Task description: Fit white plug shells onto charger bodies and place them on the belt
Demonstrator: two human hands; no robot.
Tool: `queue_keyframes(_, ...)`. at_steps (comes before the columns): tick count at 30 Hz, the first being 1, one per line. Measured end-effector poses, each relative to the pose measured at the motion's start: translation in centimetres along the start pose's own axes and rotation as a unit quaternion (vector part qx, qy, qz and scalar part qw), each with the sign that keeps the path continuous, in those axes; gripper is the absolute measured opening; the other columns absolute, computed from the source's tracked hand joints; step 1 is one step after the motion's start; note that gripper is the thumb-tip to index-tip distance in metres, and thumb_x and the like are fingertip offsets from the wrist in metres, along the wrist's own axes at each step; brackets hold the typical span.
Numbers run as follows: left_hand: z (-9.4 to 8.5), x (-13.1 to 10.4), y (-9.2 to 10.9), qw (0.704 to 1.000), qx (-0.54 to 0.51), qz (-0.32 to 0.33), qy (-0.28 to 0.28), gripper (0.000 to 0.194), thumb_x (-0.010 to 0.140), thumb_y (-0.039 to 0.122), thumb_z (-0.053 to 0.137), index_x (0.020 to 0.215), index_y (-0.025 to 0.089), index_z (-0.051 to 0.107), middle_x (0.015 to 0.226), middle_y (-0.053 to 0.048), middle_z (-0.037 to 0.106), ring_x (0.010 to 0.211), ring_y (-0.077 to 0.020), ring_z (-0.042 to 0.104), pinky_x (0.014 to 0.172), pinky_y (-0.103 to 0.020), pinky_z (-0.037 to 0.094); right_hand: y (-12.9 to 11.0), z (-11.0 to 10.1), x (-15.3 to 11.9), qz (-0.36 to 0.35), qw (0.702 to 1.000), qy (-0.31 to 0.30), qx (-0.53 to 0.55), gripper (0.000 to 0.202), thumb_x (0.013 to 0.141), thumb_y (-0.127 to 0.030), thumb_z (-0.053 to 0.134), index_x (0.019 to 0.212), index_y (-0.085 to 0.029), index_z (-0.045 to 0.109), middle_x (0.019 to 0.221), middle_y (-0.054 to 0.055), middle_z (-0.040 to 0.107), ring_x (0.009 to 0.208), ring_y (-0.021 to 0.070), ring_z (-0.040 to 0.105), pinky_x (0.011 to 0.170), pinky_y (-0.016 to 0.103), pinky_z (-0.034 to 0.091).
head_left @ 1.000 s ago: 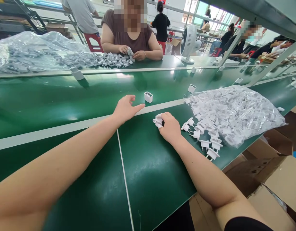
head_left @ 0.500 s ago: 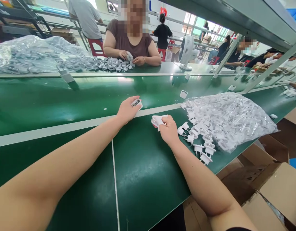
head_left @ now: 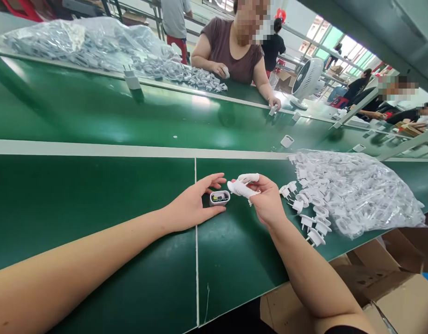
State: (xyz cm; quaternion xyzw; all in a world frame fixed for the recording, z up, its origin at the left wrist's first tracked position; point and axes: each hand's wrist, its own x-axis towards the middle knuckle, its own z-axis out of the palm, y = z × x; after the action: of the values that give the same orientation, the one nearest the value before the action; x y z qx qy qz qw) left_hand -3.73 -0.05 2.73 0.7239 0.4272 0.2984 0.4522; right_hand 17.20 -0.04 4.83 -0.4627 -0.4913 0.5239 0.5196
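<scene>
One smooth white shell (head_left: 220,198) stands oval mouth up on the glossy green table (head_left: 95,185), between the parted thumb and fingers of the left hand (head_left: 190,206). Positioning it seems the step; the next move calls for steadiness. Whether the right hand's (head_left: 269,204) white-wrapped fingers clamp anything, I cannot tell.

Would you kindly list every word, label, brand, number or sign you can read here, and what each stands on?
None can be read.
White housing by the left hand: no legible marking.
Plastic bag of white parts: no legible print.
Cardboard box: dark marks, too blurred to tell whether they are lettering.
Fan: no brand legible.
</scene>
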Motion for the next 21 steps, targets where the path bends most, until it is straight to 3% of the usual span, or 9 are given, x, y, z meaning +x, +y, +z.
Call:
queue_keyframes(3, 0.3, 0.1, -0.6, 0.999, 0.03, 0.021, 0.017, 0.048, 0.08, 0.049, 0.075, 0.119, 0.022, 0.068, 0.115, -0.007, 0.071, 0.103, -0.0261, 0.064, 0.092, -0.041, 0.054, 0.3, 0.2, -0.4, -0.08, 0.991, 0.013, -0.105, 0.022, 0.067, -0.027, 0.09, 0.084, -0.025, 0.076, 0.087, 0.0, 0.075, 0.082, 0.0179, 0.069, 0.081, 0.036, 0.058)
queue_keyframes(5, 0.5, 0.2, -0.8, 0.998, 0.04, 0.045, 0.016, 0.034, 0.083, 0.048, 0.071, 0.104, 0.022, 0.073, 0.1, -0.006, 0.072, 0.097, -0.0258, 0.063, 0.087, -0.04, 0.054, 0.5, 0.4, -0.8, -0.135, 0.977, 0.013, -0.165, 0.018, 0.073, -0.026, 0.088, 0.087, -0.025, 0.076, 0.088, -0.001, 0.075, 0.083, 0.0172, 0.069, 0.084, 0.035, 0.058)
queue_keyframes(16, 0.2, 0.8, -1.1, 0.998, 0.029, 0.062, 0.008, 0.021, 0.08, 0.041, 0.073, 0.088, 0.023, 0.078, 0.1, -0.004, 0.071, 0.1, -0.0254, 0.06, 0.086, -0.038, 0.051, 0.8, 2.0, -1.6, -0.279, 0.896, -0.052, -0.343, 0.014, 0.089, -0.016, 0.073, 0.096, -0.027, 0.073, 0.092, -0.001, 0.077, 0.082, 0.0164, 0.07, 0.079, 0.034, 0.057)
queue_keyframes(21, 0.3, 0.7, -1.3, 0.998, 0.025, 0.051, 0.008, 0.023, 0.081, 0.043, 0.072, 0.09, 0.023, 0.078, 0.101, -0.004, 0.071, 0.1, -0.0259, 0.06, 0.086, -0.039, 0.051, 1.0, 1.9, -1.8, -0.296, 0.883, -0.029, -0.363, 0.015, 0.089, -0.015, 0.072, 0.096, -0.028, 0.072, 0.091, -0.003, 0.077, 0.085, 0.0165, 0.071, 0.097, 0.04, 0.056)
